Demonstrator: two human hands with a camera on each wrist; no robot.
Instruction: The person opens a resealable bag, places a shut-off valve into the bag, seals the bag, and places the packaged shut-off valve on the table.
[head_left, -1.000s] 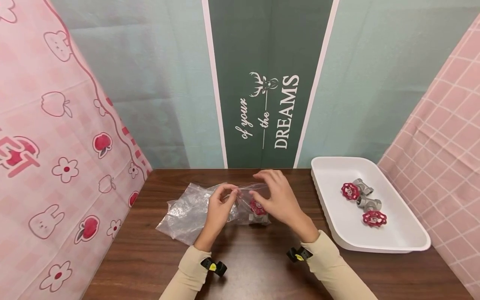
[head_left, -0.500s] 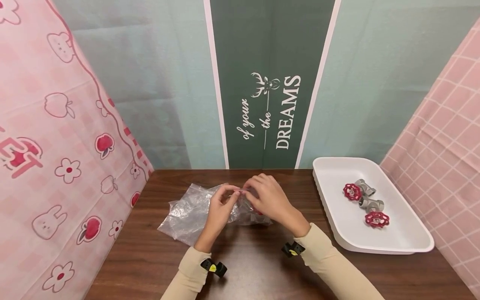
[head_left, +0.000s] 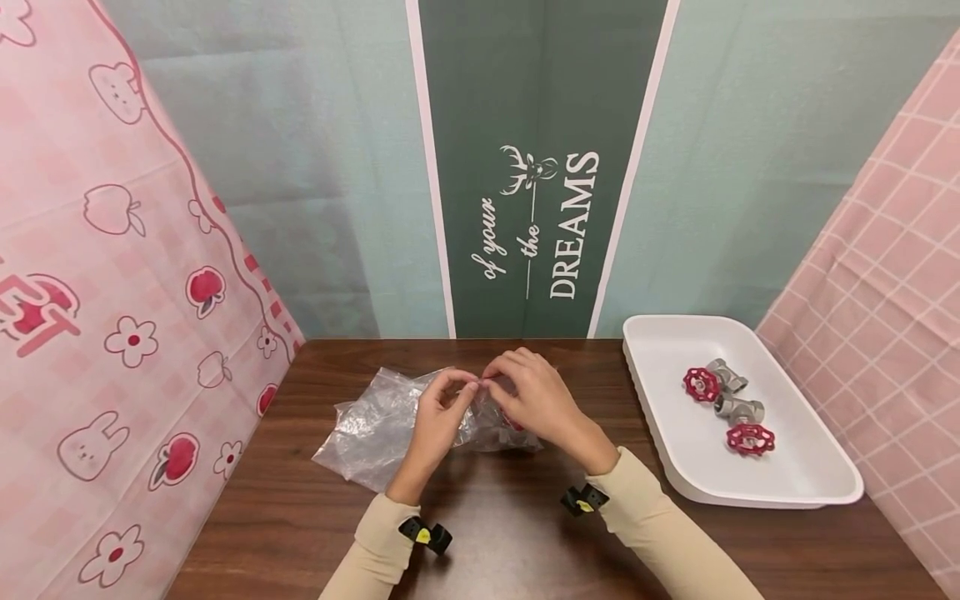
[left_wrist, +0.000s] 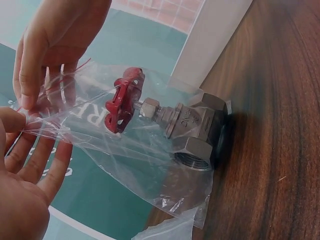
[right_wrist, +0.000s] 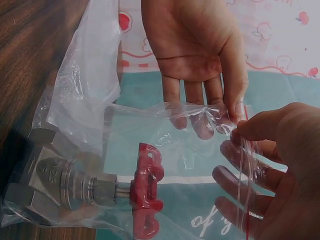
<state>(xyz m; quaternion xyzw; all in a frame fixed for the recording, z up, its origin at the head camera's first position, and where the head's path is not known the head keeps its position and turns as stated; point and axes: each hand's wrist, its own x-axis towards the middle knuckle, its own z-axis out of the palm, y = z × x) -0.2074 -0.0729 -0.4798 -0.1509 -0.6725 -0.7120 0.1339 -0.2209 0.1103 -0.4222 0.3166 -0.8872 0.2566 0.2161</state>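
Observation:
A clear zip bag [right_wrist: 175,127] with a red seal line stands on the table, a metal gate valve [left_wrist: 192,125] with a red handwheel [right_wrist: 146,192] inside it. Both hands meet at the bag's top edge. My left hand [head_left: 440,410] pinches the seal near one end between thumb and fingers. Right beside it, my right hand [head_left: 538,400] pinches the same seal with thumb and forefinger, its other fingers behind the film. In the head view the right hand mostly hides the valve.
More clear plastic bags [head_left: 371,429] lie flat left of the hands. At the right stands a white tray [head_left: 652,417] holding two valves [head_left: 738,408] with red handwheels. Behind the wooden table [head_left: 495,533] hangs a green curtain [head_left: 517,275].
The right hand has come left from over the bagged valve and taken hold of the seal beside the left hand. The left hand has kept its pinch in place.

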